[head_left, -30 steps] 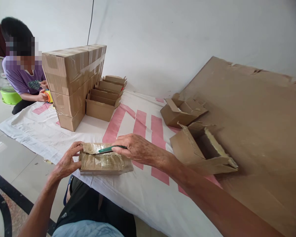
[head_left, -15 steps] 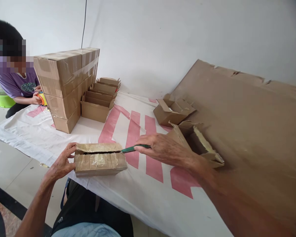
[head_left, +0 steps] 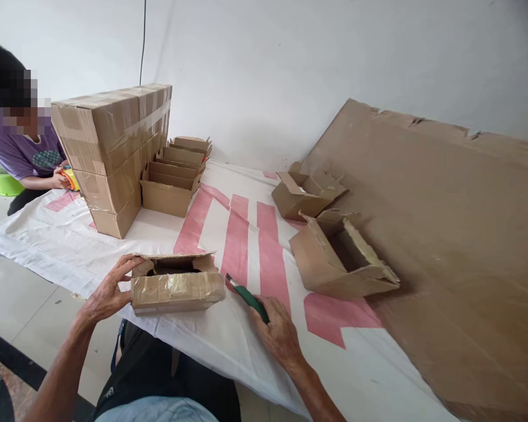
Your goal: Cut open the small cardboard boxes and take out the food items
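A small taped cardboard box point(head_left: 176, 287) lies on the white and pink sheet point(head_left: 229, 234) in front of me, its top slit and gaping a little. My left hand point(head_left: 110, 290) grips the box's left end, fingers curled over the top edge. My right hand point(head_left: 279, 331) rests on the sheet to the right of the box, closed on a green-handled knife point(head_left: 246, 295) whose blade tip points toward the box's right end.
Two opened, torn boxes point(head_left: 338, 258) point(head_left: 305, 193) lie to the right beside a large cardboard sheet point(head_left: 444, 223). A stack of sealed boxes point(head_left: 114, 146) and a row of open boxes point(head_left: 176, 176) stand at the back left. A person in a purple shirt point(head_left: 22, 152) sits behind them.
My right hand drew the knife rightward out of the box's top seam, then came down to the sheet near me. The box's top flaps now gape. My left hand stayed on the box.
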Available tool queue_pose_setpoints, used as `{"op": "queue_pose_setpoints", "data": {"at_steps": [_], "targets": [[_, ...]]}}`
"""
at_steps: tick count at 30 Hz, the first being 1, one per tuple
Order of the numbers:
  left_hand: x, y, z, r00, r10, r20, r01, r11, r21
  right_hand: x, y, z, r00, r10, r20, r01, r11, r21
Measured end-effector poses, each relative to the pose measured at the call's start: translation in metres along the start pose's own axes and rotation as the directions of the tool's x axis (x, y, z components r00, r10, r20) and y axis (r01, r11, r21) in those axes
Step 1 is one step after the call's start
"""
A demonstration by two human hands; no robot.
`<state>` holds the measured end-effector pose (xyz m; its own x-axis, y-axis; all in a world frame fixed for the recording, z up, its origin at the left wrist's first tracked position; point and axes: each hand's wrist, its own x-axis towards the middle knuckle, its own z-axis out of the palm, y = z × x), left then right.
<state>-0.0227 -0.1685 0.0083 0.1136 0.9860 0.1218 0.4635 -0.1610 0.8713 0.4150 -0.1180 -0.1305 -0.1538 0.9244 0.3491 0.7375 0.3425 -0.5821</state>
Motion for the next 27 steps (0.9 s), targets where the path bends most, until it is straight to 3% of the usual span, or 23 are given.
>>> {"op": "queue_pose_setpoints", "data": {"at_steps": [5, 11, 15, 20, 24, 27], "targets": [[0.001, 0.0, -0.001, 1.0, 0.006, -0.007, -0.006, 0.999, 0.04, 0.006, 0.002, 0.008, 1.0, -0.021, 0.022, 0.019, 0.998, 0.068], [0.001, -0.002, 0.002, 0.997, 0.029, -0.078, -0.022, 0.996, 0.089, 0.055, -0.057, -0.007, 0.989, 0.134, 0.06, -0.147, 0.897, 0.418], [0.002, -0.009, 0.006, 0.99, 0.035, -0.14, -0.032, 0.999, 0.027, 0.093, -0.094, -0.008, 0.985, 0.095, 0.141, -0.159, 0.809, 0.566], [0.013, -0.018, 0.01, 0.972, -0.017, -0.235, -0.006, 0.995, -0.095, 0.134, -0.118, 0.008, 0.968, 0.034, 0.248, -0.195, 0.723, 0.663], [0.027, -0.024, 0.015, 0.936, -0.097, -0.339, 0.023, 0.976, -0.215, 0.151, -0.131, 0.019, 0.941, -0.032, 0.337, -0.235, 0.655, 0.718], [0.036, -0.025, 0.017, 0.916, -0.147, -0.374, 0.013, 0.94, -0.34, 0.156, -0.136, 0.024, 0.939, -0.003, 0.343, -0.26, 0.647, 0.717]]}}
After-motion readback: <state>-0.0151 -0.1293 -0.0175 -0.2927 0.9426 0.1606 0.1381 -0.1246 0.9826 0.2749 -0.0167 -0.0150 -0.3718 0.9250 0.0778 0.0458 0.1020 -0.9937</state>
